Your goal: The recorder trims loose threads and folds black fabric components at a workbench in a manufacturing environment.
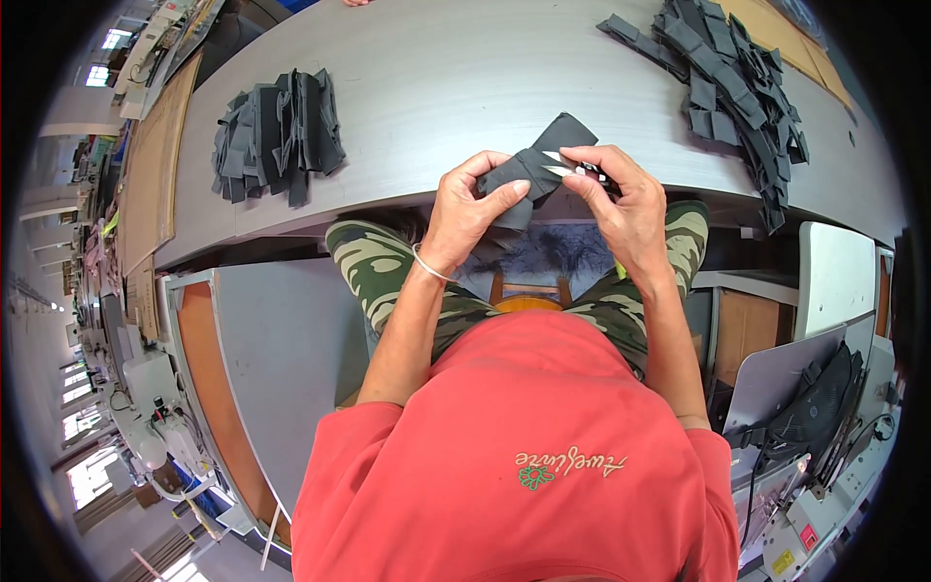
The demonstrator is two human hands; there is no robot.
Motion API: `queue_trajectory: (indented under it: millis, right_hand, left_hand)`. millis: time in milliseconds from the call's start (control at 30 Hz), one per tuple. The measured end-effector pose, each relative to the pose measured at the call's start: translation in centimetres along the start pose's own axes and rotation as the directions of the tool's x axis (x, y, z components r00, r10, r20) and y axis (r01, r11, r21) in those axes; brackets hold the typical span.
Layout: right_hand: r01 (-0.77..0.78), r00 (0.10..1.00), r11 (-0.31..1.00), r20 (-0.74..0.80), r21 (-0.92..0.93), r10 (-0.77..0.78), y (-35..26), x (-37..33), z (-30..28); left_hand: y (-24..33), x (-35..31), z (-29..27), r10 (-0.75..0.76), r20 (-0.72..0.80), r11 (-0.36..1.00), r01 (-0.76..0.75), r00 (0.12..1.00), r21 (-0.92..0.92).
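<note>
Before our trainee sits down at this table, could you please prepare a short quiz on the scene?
1. Which tool does the right-hand grip hold?
2. True or false: the left-hand grip holds nothing.
3. On which part of the gray tabletop does the larger heap of dark gray fabric strips lie? A) left; B) center; C) right.

Key:
1. Snips with pointed blades.
2. False; it holds a folded dark gray fabric piece.
3. C.
</note>
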State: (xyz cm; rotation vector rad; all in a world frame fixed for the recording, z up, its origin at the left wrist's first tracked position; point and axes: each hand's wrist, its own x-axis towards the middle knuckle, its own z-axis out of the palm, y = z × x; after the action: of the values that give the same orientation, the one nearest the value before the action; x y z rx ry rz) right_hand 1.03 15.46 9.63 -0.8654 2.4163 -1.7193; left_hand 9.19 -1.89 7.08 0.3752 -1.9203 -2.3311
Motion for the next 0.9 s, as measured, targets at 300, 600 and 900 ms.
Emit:
queue_trajectory:
  millis: [300, 600, 900]
  right_hand:
    - [0.133, 0.991, 0.961, 0.062, -0.242, -0.122, 0.2, 0.2, 0.2]
    - [0.022, 0.988, 0.998, 0.155, -0.053, -0.014, -0.1, 0.4, 0.2]
    - [-0.428, 0.876, 0.841, 0.38, 0.332, 0.296, 2.8, 0.8, 1.7]
  left_hand:
    - [1.0, 0.0, 0.6, 0.257, 0.082, 0.758, -0.254, 0.963, 0.601]
    - [1.5, 0.1, 0.4, 0.374, 0.23, 0.419, -0.385, 0.898, 0.822]
    - [-1.1, 0.2, 1.3, 0.62, 0.094, 0.493, -0.48, 0.779, 0.726]
